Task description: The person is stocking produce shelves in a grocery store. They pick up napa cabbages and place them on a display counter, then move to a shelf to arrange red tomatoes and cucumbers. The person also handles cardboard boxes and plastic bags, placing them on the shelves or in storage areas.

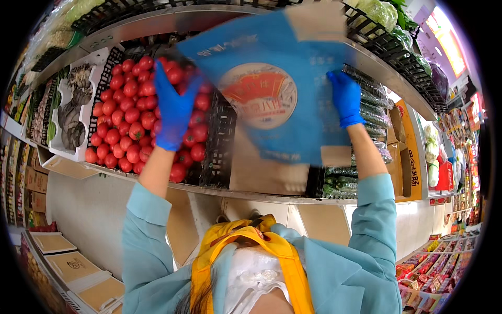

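Observation:
Both my hands wear blue gloves and hold up a large blue cardboard box [272,89] with a round printed emblem, blurred by motion. My left hand [172,107] grips its left edge, in front of a black crate of red tomatoes [123,125]. My right hand [345,97] grips the right edge, next to wrapped dark green cucumbers [374,110]. The box hides the middle of the sloped produce shelf [235,193]. My light blue sleeves and a yellow apron strap show below.
White trays of mushrooms [73,112] lie left of the tomatoes. Leafy greens [379,13] fill the upper shelf. An open brown carton [405,152] stands at the right. Flat cardboard boxes [73,267] sit low on the left; packaged goods [434,272] line shelves at lower right.

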Demonstrator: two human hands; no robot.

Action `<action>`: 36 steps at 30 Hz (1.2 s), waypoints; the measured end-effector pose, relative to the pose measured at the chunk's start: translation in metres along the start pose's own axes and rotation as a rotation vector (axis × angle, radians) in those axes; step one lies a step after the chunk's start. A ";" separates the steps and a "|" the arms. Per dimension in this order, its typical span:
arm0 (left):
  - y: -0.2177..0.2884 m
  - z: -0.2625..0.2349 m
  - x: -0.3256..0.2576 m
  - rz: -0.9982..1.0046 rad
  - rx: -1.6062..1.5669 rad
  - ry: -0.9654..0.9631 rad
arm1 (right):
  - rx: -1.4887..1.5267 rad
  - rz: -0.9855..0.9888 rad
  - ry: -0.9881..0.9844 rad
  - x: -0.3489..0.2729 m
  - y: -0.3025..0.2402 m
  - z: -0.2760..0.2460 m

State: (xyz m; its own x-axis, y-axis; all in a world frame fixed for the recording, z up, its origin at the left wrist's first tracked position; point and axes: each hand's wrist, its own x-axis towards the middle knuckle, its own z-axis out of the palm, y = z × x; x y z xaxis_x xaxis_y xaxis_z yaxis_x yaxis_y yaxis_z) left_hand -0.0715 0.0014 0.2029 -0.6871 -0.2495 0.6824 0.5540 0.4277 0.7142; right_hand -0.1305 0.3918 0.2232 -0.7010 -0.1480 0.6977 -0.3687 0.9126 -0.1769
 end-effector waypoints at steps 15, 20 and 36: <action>-0.044 0.040 -0.157 -0.784 0.073 -0.594 | 0.620 0.742 -0.165 -0.113 0.082 0.122; -0.058 0.008 -0.190 -0.208 0.907 -0.723 | 1.114 0.897 -0.287 -0.152 0.021 0.142; -0.034 -0.008 -0.180 -0.307 0.865 -0.805 | 1.280 1.061 -0.232 -0.182 0.049 0.194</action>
State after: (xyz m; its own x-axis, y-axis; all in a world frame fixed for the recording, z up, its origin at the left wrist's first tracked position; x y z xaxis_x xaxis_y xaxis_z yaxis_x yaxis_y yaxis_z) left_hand 0.0373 0.0246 0.0570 -0.9993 0.0361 -0.0066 0.0328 0.9594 0.2803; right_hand -0.1397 0.3896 -0.0469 -0.9744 0.1318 -0.1819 0.1501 -0.2207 -0.9637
